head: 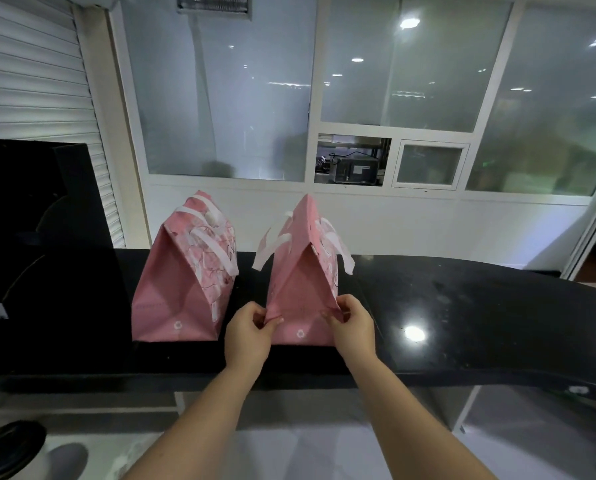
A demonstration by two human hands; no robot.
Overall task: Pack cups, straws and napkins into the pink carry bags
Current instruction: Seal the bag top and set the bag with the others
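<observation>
Pinching peaked pink bag (300, 271) at creased edges, left hand (248, 337), right hand (355, 327), twin bag (179, 289) beside, glossy counter (463, 306)

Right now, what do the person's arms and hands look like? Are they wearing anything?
Nothing is worn on them. The left hand and the right hand have no gloves, and no rings show. The left forearm and the right forearm have no sleeves, watch or bracelet, right down to the picture's bottom edge.
</observation>
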